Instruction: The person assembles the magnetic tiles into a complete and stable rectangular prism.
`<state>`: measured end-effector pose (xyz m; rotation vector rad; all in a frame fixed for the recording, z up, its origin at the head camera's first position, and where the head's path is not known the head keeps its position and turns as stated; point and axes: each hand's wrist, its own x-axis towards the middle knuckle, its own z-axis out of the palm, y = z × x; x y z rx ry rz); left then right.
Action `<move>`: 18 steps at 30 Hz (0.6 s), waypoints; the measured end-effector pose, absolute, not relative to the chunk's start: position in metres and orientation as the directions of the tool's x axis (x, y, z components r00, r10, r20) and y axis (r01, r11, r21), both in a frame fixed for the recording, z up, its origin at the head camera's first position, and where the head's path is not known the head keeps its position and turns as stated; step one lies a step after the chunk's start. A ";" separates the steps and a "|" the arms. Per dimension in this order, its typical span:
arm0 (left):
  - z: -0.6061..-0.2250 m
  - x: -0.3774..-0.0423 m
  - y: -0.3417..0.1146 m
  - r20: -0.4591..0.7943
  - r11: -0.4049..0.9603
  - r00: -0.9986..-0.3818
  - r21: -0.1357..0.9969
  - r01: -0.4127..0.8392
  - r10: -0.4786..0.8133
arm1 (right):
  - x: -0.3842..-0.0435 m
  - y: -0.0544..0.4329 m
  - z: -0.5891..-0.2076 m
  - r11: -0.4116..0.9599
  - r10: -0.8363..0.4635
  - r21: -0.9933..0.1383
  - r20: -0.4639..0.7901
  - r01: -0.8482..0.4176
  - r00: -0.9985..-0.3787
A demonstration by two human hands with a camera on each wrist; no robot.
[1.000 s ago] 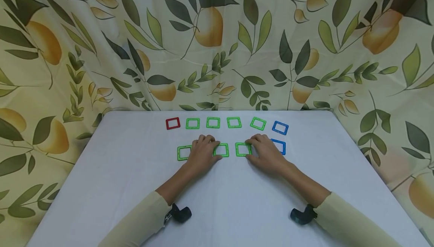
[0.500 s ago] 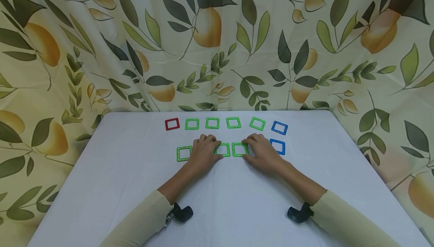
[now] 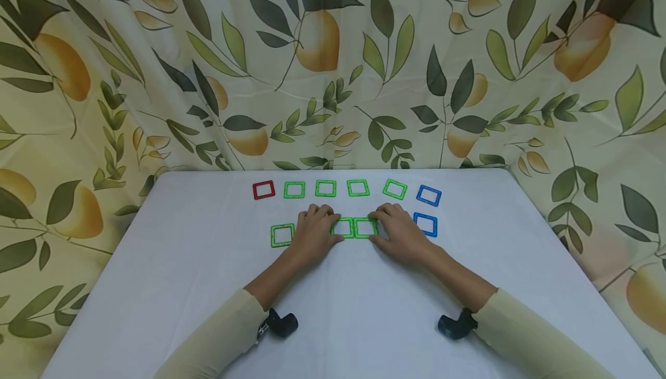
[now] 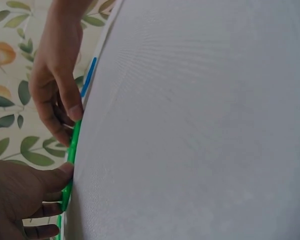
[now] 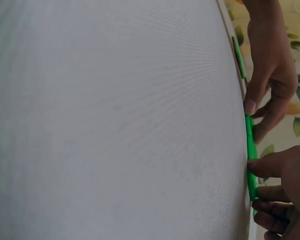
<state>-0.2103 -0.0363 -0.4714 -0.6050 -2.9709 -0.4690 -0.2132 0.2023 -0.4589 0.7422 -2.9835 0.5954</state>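
Two rectangular green plastic frames lie flat on the table in the head view, side by side, their facing edges appearing to touch. My left hand (image 3: pixel 312 233) pinches the left green frame (image 3: pixel 346 237) between thumb and fingers at its outer end. At the opposite end, my right hand (image 3: pixel 403 233) holds the right green frame (image 3: pixel 365 237) the same way. Both wrist views show the pair edge-on as a thin green strip (image 4: pixel 75 137) between the two hands. A third green frame (image 3: pixel 281 245) lies left of my left hand, partly near its wrist. Right of my right hand lies a blue frame (image 3: pixel 426 235).
Behind the hands runs a row of frames: a red frame (image 3: pixel 264 196) at left, several green frames (image 3: pixel 326 196), and a blue frame (image 3: pixel 429 203) at right. A white cloth covers the table (image 3: pixel 333 309). A leaf-and-fruit patterned curtain (image 3: pixel 333 107) hangs behind its far edge.
My right hand has slid its green frame leftward until it meets the left one. My left hand has shifted slightly right with its frame. The other frames stay put.
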 end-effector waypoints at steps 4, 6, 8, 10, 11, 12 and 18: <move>-0.472 -0.213 -0.036 0.134 0.880 -0.919 0.266 0.393 0.370 | -0.214 0.202 -0.459 0.821 -0.449 -0.348 0.099 -0.454 -0.888; -0.473 -0.214 -0.035 0.133 0.881 -0.919 0.263 0.393 0.370 | -0.215 0.202 -0.460 0.825 -0.446 -0.342 0.097 -0.451 -0.890; -0.473 -0.215 -0.035 0.129 0.882 -0.920 0.265 0.391 0.369 | -0.215 0.202 -0.460 0.828 -0.442 -0.342 0.089 -0.445 -0.892; -0.473 -0.216 -0.035 0.124 0.881 -0.922 0.270 0.388 0.368 | -0.216 0.202 -0.460 0.831 -0.439 -0.341 0.084 -0.440 -0.895; -0.473 -0.216 -0.034 0.124 0.880 -0.922 0.273 0.388 0.368 | -0.216 0.202 -0.460 0.833 -0.437 -0.340 0.081 -0.437 -0.896; -0.472 -0.217 -0.034 0.123 0.879 -0.922 0.277 0.388 0.368 | -0.217 0.202 -0.460 0.835 -0.434 -0.340 0.078 -0.433 -0.897; -0.472 -0.221 -0.033 0.125 0.879 -0.923 0.282 0.385 0.364 | -0.219 0.201 -0.459 0.846 -0.420 -0.329 0.071 -0.419 -0.905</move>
